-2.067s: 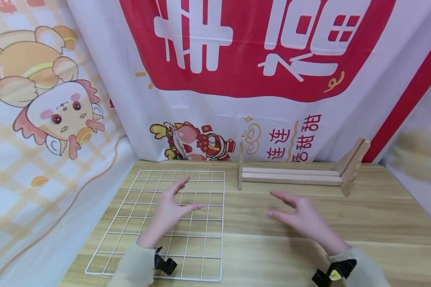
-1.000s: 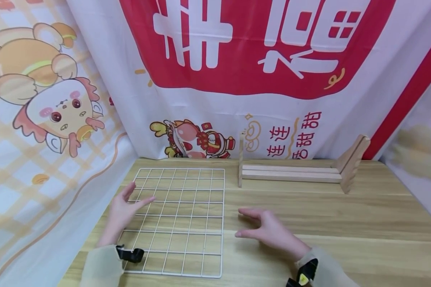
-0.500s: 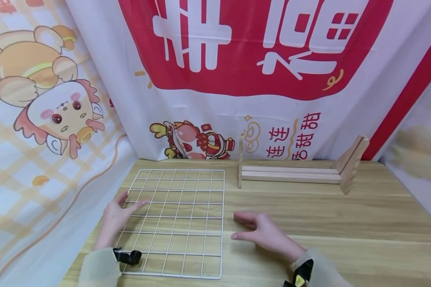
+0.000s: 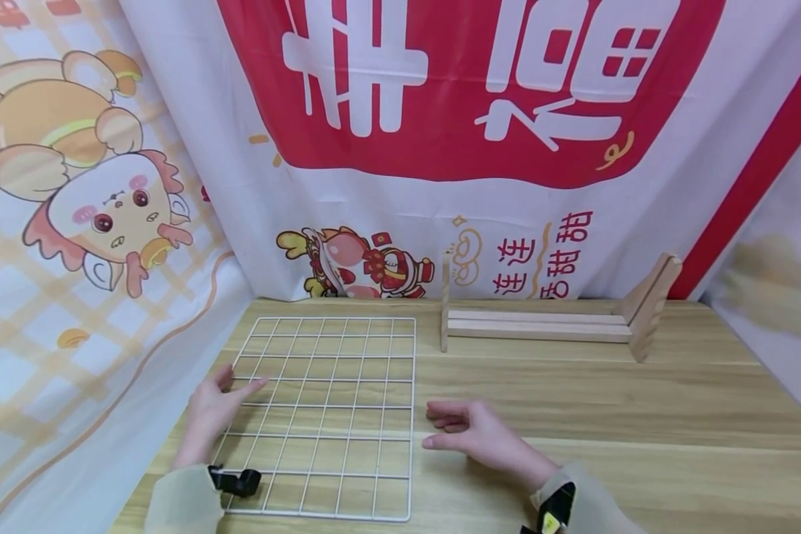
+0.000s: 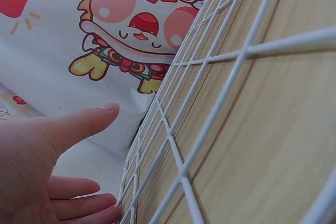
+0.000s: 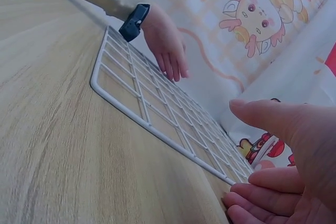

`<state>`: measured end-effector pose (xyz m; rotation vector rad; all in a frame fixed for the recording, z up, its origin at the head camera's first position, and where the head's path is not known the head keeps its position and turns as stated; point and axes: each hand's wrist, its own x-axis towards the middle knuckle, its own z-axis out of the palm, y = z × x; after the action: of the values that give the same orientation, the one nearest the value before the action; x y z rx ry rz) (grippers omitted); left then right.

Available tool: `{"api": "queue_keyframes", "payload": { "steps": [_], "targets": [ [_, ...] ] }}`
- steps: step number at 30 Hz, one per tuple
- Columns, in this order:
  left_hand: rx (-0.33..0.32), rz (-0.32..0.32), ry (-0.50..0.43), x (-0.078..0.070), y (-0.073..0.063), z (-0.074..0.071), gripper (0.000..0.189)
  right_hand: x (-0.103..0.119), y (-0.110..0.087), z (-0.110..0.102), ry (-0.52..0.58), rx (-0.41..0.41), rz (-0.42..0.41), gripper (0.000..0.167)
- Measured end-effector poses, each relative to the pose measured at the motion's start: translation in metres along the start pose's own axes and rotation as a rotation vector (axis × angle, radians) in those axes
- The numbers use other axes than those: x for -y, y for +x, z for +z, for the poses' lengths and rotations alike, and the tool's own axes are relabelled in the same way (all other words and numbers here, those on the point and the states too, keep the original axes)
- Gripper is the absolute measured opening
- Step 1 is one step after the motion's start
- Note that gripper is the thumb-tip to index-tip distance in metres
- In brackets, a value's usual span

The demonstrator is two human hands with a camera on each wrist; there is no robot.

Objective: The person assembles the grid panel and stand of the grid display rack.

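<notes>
A white wire grid panel lies flat on the wooden table. At its left edge is my left hand, thumb spread over the grid and fingers at the edge wire. In the left wrist view those fingertips come close to the wires; whether they touch cannot be told. My right hand hovers just right of the panel's right edge, thumb apart from the slightly bent fingers, holding nothing. The right wrist view shows its fingertips beside the panel's rim.
Toward the back of the wooden table stands a wooden rack with two upright ends joined by a low bar. A printed white and red cloth hangs behind the table, and a patterned cloth covers the left side.
My left hand has moved left from above the grid to its left edge. The right hand has come left and nearer to me, toward the right edge. The grid stays in place.
</notes>
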<state>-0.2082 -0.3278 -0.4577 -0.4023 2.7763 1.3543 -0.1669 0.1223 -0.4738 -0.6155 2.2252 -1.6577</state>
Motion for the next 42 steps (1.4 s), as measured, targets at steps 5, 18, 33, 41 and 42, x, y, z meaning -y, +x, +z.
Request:
{"api": "queue_keyframes", "payload": {
  "steps": [5, 18, 33, 41, 42],
  "targets": [
    [-0.039, 0.0, -0.012, 0.001, -0.002, -0.001, 0.11, -0.001, 0.001, 0.001, 0.008, 0.004, 0.01, 0.068],
    [-0.011, 0.008, 0.043, 0.006, 0.001, -0.007, 0.108, 0.002, 0.001, 0.001, 0.035, 0.014, 0.007, 0.066],
    [0.028, 0.06, 0.025, -0.001, 0.002, 0.0, 0.095, -0.003, -0.001, -0.014, 0.069, -0.056, 0.106, 0.065],
    [0.019, 0.041, 0.019, -0.004, 0.001, 0.0, 0.087, -0.001, -0.002, -0.022, 0.229, -0.086, 0.212, 0.066],
    [0.016, 0.04, 0.017, -0.004, 0.001, 0.0, 0.087, -0.001, -0.002, -0.022, 0.266, -0.087, 0.22, 0.068]
  ]
}}
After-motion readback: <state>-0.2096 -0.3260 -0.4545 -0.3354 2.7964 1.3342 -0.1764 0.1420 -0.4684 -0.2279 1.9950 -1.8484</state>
